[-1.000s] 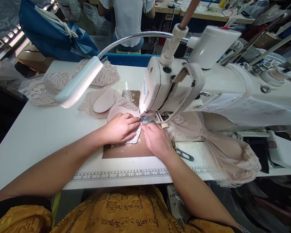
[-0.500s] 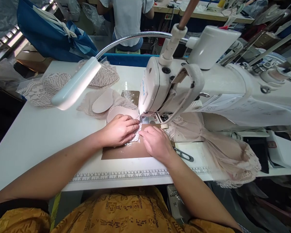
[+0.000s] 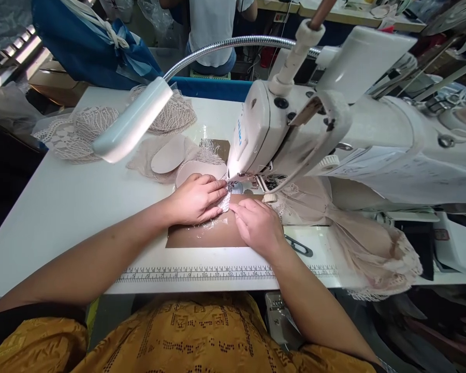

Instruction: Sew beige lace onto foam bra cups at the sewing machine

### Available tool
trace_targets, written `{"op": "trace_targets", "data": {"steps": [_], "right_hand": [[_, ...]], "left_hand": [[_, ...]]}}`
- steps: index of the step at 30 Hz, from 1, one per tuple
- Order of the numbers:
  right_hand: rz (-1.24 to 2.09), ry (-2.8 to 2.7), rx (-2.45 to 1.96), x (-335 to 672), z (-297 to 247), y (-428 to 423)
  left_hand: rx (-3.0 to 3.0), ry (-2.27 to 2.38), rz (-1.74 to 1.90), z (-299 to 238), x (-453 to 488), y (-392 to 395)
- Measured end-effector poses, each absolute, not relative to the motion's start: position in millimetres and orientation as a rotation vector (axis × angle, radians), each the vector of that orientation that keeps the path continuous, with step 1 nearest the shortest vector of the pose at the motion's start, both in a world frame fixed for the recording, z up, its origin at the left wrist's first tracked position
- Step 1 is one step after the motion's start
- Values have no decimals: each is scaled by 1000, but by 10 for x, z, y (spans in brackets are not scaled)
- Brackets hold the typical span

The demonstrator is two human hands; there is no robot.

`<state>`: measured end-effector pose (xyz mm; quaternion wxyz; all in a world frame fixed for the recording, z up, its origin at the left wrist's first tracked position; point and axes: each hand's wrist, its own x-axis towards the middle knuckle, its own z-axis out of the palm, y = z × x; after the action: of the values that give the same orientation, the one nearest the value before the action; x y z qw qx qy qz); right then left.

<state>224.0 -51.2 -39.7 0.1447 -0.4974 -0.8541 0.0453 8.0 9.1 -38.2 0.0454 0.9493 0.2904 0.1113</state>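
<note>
My left hand (image 3: 196, 199) lies on a small white lace piece (image 3: 224, 203), its fingers pressing it flat just left of the needle of the white sewing machine (image 3: 295, 134). My right hand (image 3: 258, 225) rests beside it on the brown plate (image 3: 202, 235), fingers curled with the tips on the lace's right edge. The lace runs under the presser foot (image 3: 233, 184). Most of the lace is hidden under my left hand.
Beige padded cups (image 3: 171, 155) and lace pieces (image 3: 77, 132) lie at the back left of the white table (image 3: 62, 207). A gooseneck lamp (image 3: 134, 124) hangs over them. Sewn beige garments (image 3: 365, 248) pile at the right. Snips (image 3: 299, 246) lie near my right wrist. Another person (image 3: 212, 26) sits beyond.
The lace piece has fed further toward the needle, with less of it showing under my left hand. Both hands crept slightly toward the presser foot. The view shifted a little.
</note>
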Motion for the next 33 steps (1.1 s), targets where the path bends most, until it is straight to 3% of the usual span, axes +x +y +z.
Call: {"op": "trace_targets", "data": {"steps": [19, 33], "right_hand": [[77, -2510, -1318, 2218, -402, -549], [99, -2506, -1570, 2156, -364, -458]], "left_hand": [[2876, 778, 372, -359, 52, 79], [2906, 777, 352, -358, 66, 117]]}}
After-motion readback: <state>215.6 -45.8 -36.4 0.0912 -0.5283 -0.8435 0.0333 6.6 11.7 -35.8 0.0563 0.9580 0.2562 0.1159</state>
